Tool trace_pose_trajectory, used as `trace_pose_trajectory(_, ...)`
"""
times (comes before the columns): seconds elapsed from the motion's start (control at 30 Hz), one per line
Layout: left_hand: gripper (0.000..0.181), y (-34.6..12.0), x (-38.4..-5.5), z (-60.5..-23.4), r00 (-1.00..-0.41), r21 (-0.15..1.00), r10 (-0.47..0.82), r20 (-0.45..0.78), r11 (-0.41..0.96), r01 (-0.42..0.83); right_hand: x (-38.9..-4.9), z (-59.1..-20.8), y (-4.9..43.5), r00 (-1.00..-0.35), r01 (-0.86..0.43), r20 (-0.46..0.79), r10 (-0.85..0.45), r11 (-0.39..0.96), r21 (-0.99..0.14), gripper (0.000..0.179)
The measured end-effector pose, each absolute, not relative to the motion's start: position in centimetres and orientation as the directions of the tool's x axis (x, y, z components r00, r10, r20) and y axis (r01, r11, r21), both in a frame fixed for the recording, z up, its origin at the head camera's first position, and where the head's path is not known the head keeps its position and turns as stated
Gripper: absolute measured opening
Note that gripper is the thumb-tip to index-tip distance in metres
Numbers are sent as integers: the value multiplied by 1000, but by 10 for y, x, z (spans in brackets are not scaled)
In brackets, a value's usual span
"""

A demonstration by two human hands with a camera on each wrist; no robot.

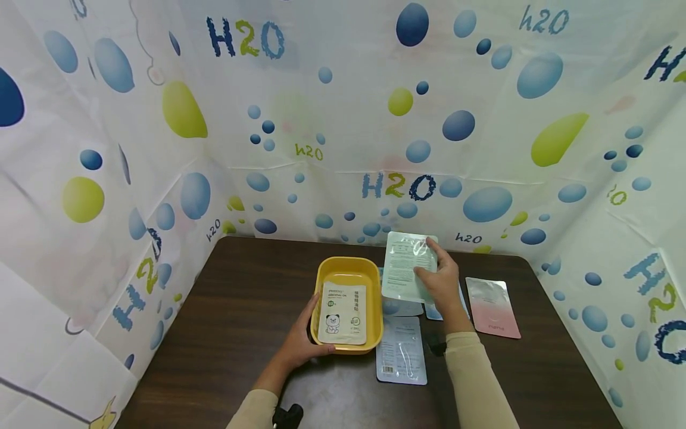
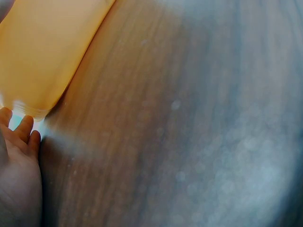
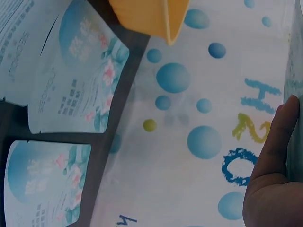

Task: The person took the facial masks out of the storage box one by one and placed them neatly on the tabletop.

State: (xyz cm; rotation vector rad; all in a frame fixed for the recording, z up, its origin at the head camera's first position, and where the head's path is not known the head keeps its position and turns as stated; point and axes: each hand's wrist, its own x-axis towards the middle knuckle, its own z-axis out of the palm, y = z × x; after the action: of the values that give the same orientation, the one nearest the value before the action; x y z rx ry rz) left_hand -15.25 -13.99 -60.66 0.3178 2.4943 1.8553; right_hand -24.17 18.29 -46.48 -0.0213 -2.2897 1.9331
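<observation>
My left hand grips the near left corner of a yellow plastic tray, thumb along the near end and fingers along the left side. Inside the tray lies a cream-white packet printed with a bear. In the left wrist view, fingertips meet the tray's wall. Raised over the table just right of the tray, a pale green sheet mask packet is pinched between the thumb and fingers of my right hand. That packet shows only at the edge of the right wrist view.
Blue mask packets, one of them nearest me, lie right of the tray, partly under the raised packet and right hand. A pink and silver packet lies farther right. The dark wooden table backs onto a patterned curtain.
</observation>
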Motion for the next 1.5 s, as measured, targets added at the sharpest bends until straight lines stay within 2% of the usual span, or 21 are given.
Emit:
trace_pose_trajectory(0.33, 126, -139, -151, -606, -980, 951, 172, 103, 271, 147, -240, -463, 203, -987, -39, 62, 148, 154, -987, 78)
trace_pose_trajectory(0.7, 126, -140, -152, -604, -978, 953, 181, 103, 263, 149, -234, -465, 229, -975, -48, 71, 209, 112, -992, 71)
trace_pose_trajectory(0.97, 126, -140, -152, -606, -978, 953, 176, 110, 261, 154, -231, -467, 248, -968, -32, 66, 242, 141, -989, 67)
trace_pose_trajectory(1.2, 126, -139, -151, -604, -980, 952, 165, 108, 268, 150, -227, -474, 262, -965, 63, -28, 261, 126, -990, 70)
trace_pose_trajectory(1.5, 125, -137, -149, -599, -980, 955, 162, 112, 254, 151, -228, -486, 273, -965, 85, -44, 259, 149, -985, 75)
